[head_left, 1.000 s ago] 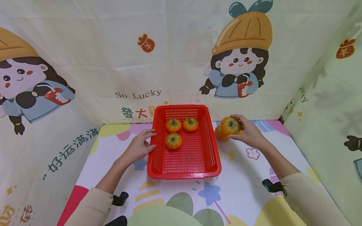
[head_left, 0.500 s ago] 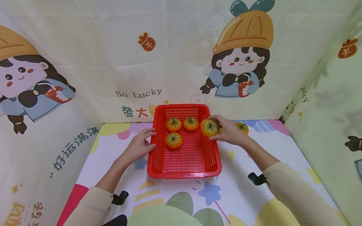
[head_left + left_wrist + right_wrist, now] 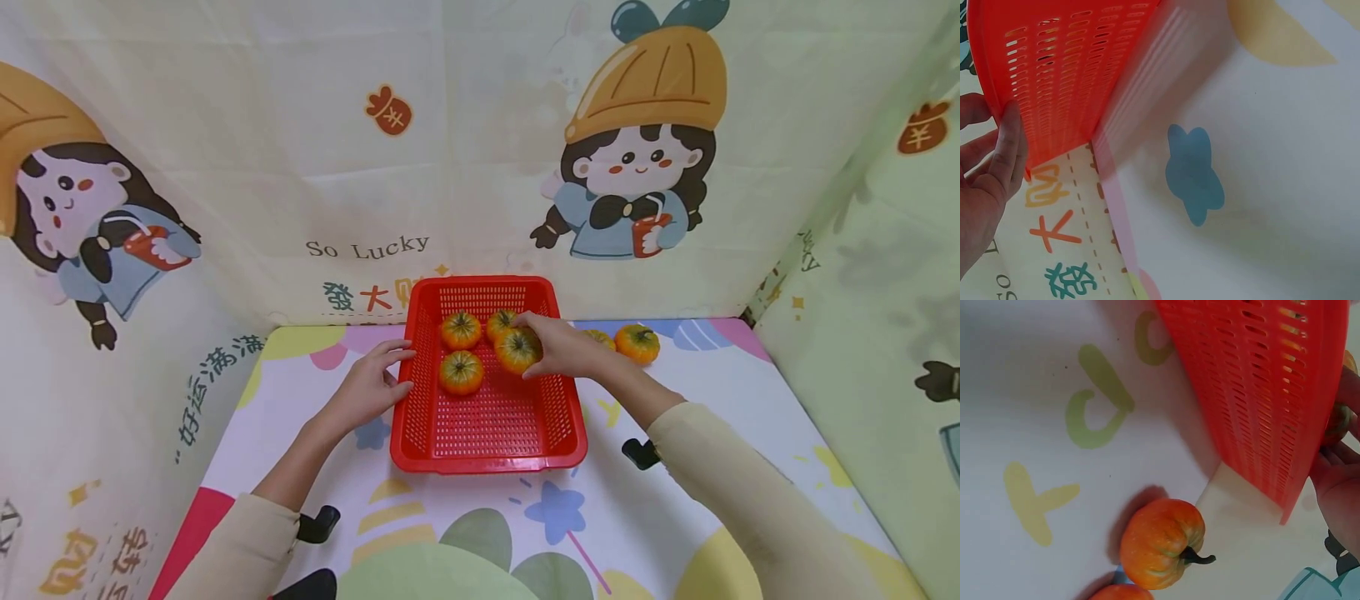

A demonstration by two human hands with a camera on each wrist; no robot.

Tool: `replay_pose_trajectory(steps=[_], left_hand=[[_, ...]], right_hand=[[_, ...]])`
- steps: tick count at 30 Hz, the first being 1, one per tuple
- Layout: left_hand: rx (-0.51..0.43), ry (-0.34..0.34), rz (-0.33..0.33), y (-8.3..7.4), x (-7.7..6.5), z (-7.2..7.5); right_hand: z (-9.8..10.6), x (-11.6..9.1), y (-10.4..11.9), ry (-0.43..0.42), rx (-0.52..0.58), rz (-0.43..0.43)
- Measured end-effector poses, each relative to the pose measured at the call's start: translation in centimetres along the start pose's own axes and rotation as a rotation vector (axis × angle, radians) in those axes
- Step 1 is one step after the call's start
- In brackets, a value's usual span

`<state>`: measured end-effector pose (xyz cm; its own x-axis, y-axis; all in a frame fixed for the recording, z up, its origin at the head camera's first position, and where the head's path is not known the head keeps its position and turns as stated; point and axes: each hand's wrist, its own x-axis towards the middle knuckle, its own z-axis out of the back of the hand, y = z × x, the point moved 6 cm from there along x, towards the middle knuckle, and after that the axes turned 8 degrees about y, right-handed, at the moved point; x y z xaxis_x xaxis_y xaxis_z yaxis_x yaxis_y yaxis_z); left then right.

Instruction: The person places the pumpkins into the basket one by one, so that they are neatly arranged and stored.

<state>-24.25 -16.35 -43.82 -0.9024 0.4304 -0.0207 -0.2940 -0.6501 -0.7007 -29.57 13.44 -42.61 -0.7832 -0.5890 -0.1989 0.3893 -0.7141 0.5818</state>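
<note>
A red perforated plastic basket (image 3: pixel 487 433) stands on the table. Two small orange-green pumpkins lie along its left side, the rear pumpkin (image 3: pixel 461 331) and the front pumpkin (image 3: pixel 461 373). A third pumpkin (image 3: pixel 500 322) at the back is partly covered by the right hand. That right hand (image 3: pixel 564 346) reaches over the basket's right wall and grips another pumpkin (image 3: pixel 517 351) between thumb and fingers, inside the basket's outline. Whether it touches the floor I cannot tell. The left hand (image 3: pixel 367 387) holds the left rim; in the left wrist view its thumb (image 3: pixel 1009 137) lies against the outer wall.
Right of the basket, two more pumpkins sit on the table: one pumpkin (image 3: pixel 637 343) in full view and one pumpkin (image 3: pixel 600 337) partly behind the right forearm. A patterned cloth (image 3: pixel 480 167) hangs close behind the basket. The tabletop (image 3: pixel 660 450) carries a printed cover.
The right hand has carried its pumpkin leftward from the table at the right, over the basket's right wall. The left hand and the basket have stayed in place.
</note>
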Motion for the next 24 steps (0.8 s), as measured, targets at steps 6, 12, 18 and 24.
replay_pose_trajectory(steps=[6, 12, 18, 24], left_hand=[[-0.014, 0.004, 0.008, 0.2, 0.0, 0.0], [-0.026, 0.006, 0.015, 0.1, -0.1, 0.1], [-0.025, 0.007, 0.018, 0.1, 0.0, 0.2], [-0.024, 0.006, 0.011, 0.2, 0.0, 0.2]], right_hand=[[-0.4, 1.6, 0.4, 0.097, -0.075, 0.028], [-1.1, 2.7, 0.5, 0.176, -0.125, -0.004], [-1.8, 3.6, 0.4, 0.233, -0.180, -0.077], [-2.7, 4.0, 0.1, 0.286, -0.192, -0.128]])
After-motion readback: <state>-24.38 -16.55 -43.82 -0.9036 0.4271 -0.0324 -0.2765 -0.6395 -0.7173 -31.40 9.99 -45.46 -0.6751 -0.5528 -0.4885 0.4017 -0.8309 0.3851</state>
